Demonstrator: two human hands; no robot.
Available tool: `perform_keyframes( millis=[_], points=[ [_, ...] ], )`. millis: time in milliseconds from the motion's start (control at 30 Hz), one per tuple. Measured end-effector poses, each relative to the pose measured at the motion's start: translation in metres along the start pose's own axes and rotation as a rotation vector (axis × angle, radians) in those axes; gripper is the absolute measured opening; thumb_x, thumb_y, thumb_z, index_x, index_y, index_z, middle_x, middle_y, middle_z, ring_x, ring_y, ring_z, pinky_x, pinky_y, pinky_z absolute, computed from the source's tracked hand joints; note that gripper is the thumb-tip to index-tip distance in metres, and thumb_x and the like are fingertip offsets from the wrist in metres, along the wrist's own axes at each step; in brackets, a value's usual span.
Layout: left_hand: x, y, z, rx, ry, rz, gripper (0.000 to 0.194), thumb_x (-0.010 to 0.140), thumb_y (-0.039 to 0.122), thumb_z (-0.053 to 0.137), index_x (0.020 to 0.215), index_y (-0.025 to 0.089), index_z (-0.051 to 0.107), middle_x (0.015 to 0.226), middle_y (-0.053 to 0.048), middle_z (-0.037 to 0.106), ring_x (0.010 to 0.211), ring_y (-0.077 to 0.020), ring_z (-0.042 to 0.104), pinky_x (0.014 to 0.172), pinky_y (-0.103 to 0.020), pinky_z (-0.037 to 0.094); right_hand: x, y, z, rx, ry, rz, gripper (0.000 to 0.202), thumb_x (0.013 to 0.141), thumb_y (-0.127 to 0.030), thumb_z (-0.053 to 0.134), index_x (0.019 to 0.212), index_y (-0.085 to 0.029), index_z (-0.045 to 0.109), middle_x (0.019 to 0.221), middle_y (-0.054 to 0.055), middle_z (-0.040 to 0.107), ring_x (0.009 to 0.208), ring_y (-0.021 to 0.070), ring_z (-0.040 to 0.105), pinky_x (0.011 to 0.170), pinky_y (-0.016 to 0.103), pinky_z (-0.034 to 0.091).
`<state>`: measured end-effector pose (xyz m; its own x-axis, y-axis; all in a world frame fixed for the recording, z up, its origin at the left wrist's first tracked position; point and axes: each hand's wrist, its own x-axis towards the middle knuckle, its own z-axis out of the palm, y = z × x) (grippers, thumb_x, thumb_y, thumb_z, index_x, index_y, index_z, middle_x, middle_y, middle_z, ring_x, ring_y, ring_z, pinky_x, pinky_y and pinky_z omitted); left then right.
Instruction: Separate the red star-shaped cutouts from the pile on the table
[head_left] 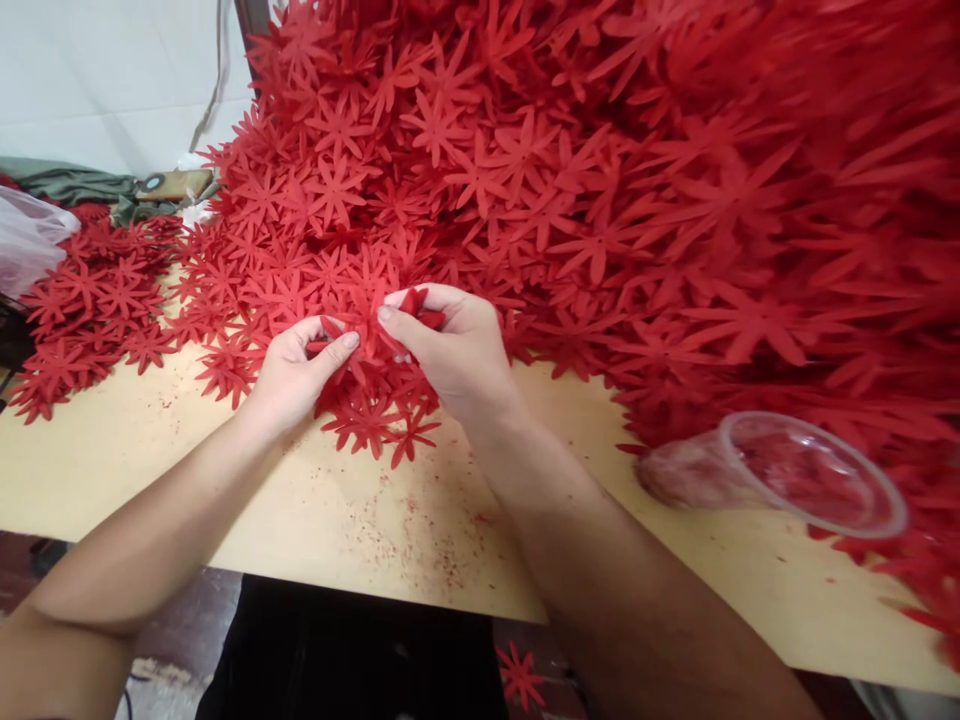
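Observation:
Both hands meet over the front of a large pile of red flower-shaped cutouts (pixel 525 150). My left hand (pixel 300 365) pinches red petals between thumb and fingers. Close by on the right, my right hand (pixel 457 340) grips a red flower cutout (pixel 409 305), its petals bunched and poking out past the fingers. Whether both hands hold the same piece I cannot tell, as red petals fill the gap between them. Just below the hands, a few more cutouts (pixel 371 425) lie on the pale tabletop (pixel 322 520).
A clear plastic cup (pixel 814 475) stands at the right, reddish inside. A smaller heap of red cutouts (pixel 97 300) lies at the left beside a clear plastic bag (pixel 30 235). Red crumbs dot the table near its front edge. One cutout (pixel 519 675) is below the table.

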<state>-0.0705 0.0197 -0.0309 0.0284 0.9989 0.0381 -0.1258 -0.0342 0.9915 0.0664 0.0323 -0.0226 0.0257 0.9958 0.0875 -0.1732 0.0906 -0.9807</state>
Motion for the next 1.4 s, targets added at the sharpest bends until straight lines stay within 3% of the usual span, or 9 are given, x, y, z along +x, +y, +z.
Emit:
perform_keyframes(
  millis=[233, 533, 667, 733, 833, 933, 1033, 1167, 1400],
  points=[
    [-0.001, -0.003, -0.001, 0.028, -0.02, 0.023, 0.034, 0.062, 0.041, 0.078, 0.079, 0.015, 0.064, 0.074, 0.0, 0.069, 0.064, -0.0089, 0.062, 0.065, -0.021, 0.052, 0.003, -0.001, -0.003, 0.009, -0.064, -0.006, 0.014, 0.064, -0.018, 0.063, 0.063, -0.02, 0.049, 0.053, -0.008, 0.046, 0.047, 0.0033, 0.039, 0.048, 0.02, 0.039],
    [-0.004, 0.002, 0.009, 0.002, -0.033, 0.042, 0.03, 0.064, 0.04, 0.077, 0.074, 0.016, 0.062, 0.068, 0.002, 0.066, 0.059, -0.0073, 0.058, 0.061, -0.019, 0.049, 0.008, 0.0, -0.01, 0.03, 0.042, 0.02, 0.013, 0.065, -0.022, 0.068, 0.064, -0.018, 0.056, 0.058, -0.005, 0.051, 0.049, 0.0044, 0.042, 0.046, 0.021, 0.038],
    [-0.001, 0.001, 0.002, 0.032, 0.046, 0.045, 0.033, 0.061, 0.042, 0.078, 0.067, 0.016, 0.057, 0.06, 0.004, 0.061, 0.052, -0.0061, 0.052, 0.053, -0.018, 0.044, 0.015, -0.001, -0.024, 0.04, 0.107, -0.051, 0.018, 0.071, -0.033, 0.066, 0.071, -0.02, 0.055, 0.059, -0.005, 0.049, 0.046, 0.004, 0.037, 0.044, 0.021, 0.037],
    [0.001, 0.001, -0.001, 0.057, 0.085, 0.053, 0.035, 0.06, 0.041, 0.079, 0.063, 0.017, 0.054, 0.054, 0.005, 0.056, 0.048, -0.0048, 0.047, 0.048, -0.017, 0.039, 0.016, -0.003, -0.028, 0.024, 0.082, -0.082, 0.025, 0.073, -0.044, 0.065, 0.073, -0.022, 0.053, 0.056, -0.007, 0.043, 0.044, 0.0037, 0.034, 0.043, 0.022, 0.035],
    [0.001, 0.002, -0.002, 0.088, 0.092, 0.044, 0.032, 0.058, 0.035, 0.081, 0.063, 0.017, 0.055, 0.053, 0.006, 0.053, 0.046, -0.0039, 0.044, 0.045, -0.017, 0.035, 0.01, -0.005, -0.023, -0.055, -0.03, -0.088, 0.034, 0.065, -0.049, 0.072, 0.075, -0.021, 0.055, 0.059, -0.006, 0.044, 0.048, 0.0043, 0.039, 0.046, 0.022, 0.038],
    [-0.001, 0.001, 0.0, 0.058, 0.022, 0.025, 0.028, 0.06, 0.032, 0.08, 0.075, 0.016, 0.063, 0.068, 0.003, 0.064, 0.058, -0.006, 0.055, 0.056, -0.017, 0.044, 0.003, -0.002, -0.011, -0.083, -0.158, -0.036, 0.037, 0.056, -0.042, 0.08, 0.07, -0.019, 0.055, 0.06, -0.006, 0.05, 0.054, 0.0055, 0.046, 0.053, 0.022, 0.042],
    [-0.002, 0.001, 0.002, 0.022, 0.006, 0.001, 0.027, 0.061, 0.034, 0.08, 0.072, 0.016, 0.063, 0.066, 0.003, 0.063, 0.056, -0.0057, 0.054, 0.054, -0.017, 0.044, 0.0, 0.001, -0.005, -0.046, -0.221, 0.009, 0.03, 0.059, -0.035, 0.077, 0.062, -0.017, 0.054, 0.054, -0.006, 0.049, 0.053, 0.0054, 0.045, 0.055, 0.023, 0.043],
    [-0.001, 0.002, 0.001, 0.009, 0.06, 0.008, 0.035, 0.054, 0.039, 0.083, 0.064, 0.016, 0.059, 0.057, 0.005, 0.057, 0.048, -0.0035, 0.046, 0.046, -0.016, 0.038, 0.0, 0.001, -0.005, -0.041, -0.221, -0.02, 0.019, 0.066, -0.026, 0.069, 0.06, -0.017, 0.054, 0.056, -0.005, 0.051, 0.055, 0.0055, 0.045, 0.057, 0.023, 0.043],
    [0.0, 0.002, 0.0, -0.002, 0.033, -0.008, 0.038, 0.053, 0.043, 0.083, 0.073, 0.016, 0.065, 0.063, 0.004, 0.063, 0.054, -0.0042, 0.054, 0.052, -0.015, 0.044, 0.003, 0.005, -0.003, -0.059, -0.193, -0.023, 0.011, 0.068, -0.015, 0.061, 0.063, -0.017, 0.052, 0.061, -0.005, 0.053, 0.055, 0.0062, 0.047, 0.058, 0.024, 0.043]
  ],
)
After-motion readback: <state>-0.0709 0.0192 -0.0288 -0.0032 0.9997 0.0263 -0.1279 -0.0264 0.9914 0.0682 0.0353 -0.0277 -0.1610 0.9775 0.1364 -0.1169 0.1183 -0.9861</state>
